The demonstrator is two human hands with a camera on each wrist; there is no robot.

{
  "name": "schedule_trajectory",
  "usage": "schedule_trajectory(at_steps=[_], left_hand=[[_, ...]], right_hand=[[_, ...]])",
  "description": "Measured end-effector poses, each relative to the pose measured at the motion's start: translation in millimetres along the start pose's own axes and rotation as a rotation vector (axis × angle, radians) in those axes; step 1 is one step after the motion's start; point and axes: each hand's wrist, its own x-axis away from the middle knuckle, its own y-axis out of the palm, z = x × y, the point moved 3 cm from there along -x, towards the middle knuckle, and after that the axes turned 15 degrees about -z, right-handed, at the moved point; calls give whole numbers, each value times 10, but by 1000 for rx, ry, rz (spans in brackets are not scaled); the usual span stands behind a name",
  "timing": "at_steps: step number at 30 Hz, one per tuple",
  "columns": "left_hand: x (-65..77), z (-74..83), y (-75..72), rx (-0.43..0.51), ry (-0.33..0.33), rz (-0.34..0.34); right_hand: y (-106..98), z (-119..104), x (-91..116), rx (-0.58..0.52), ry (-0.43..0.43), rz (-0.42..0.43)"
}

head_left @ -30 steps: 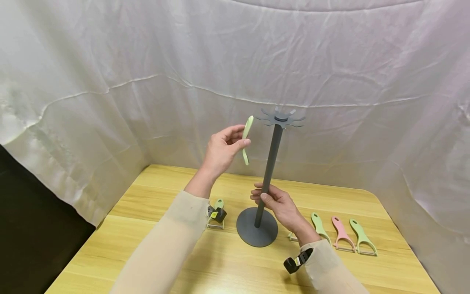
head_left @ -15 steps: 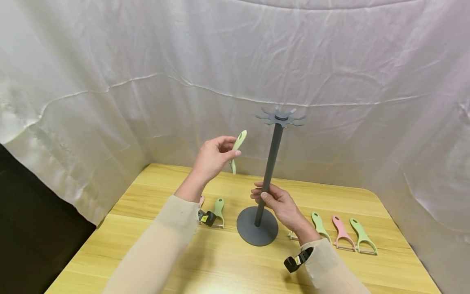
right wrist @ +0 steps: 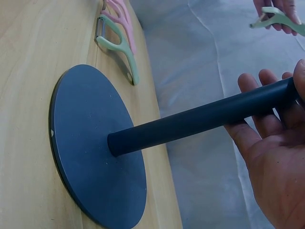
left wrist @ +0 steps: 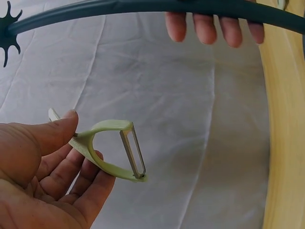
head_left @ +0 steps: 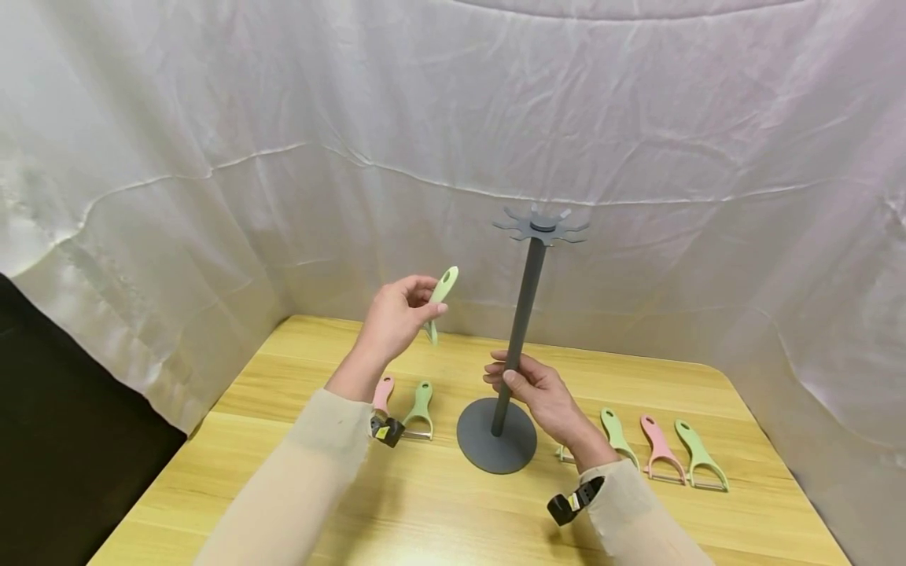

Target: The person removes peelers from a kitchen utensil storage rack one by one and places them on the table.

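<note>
In the head view my left hand [head_left: 400, 318] pinches a light green peeler [head_left: 443, 284] between thumb and fingers, handle end up, above the table and left of the stand. Its blade frame [left wrist: 112, 169] sticks out past my fingertips in the left wrist view. My right hand [head_left: 545, 397] holds the dark grey stand [head_left: 525, 303] low on its pole, thumb on the near side and fingers behind. The stand's round base [right wrist: 97, 148] lies on the table. At its top a ring of wavy hooks [head_left: 520, 229] carries nothing.
A pink peeler [head_left: 383, 393] and a green peeler [head_left: 421, 402] lie left of the base. On the right lie a green peeler [head_left: 612, 428], a pink peeler [head_left: 658, 448] and another green peeler [head_left: 697, 452]; my right wrist partly hides one more. Pale curtains [head_left: 453, 118] surround the wooden table [head_left: 439, 503].
My left hand has moved left and down with the green peeler, away from the hooks, and the peeler has turned. My right hand stays on the pole.
</note>
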Motion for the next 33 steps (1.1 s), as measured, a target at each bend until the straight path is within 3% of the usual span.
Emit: schedule_trajectory(at_steps=[12, 24, 33], left_hand=[[89, -300, -96, -68, -83, 25], [292, -718, -437, -182, -194, 24], [436, -1021, -601, -290, -296, 14]], right_hand=[[2, 4, 8, 13, -3, 1], [18, -1, 8, -1, -2, 1], [28, -9, 11, -10, 5, 1]])
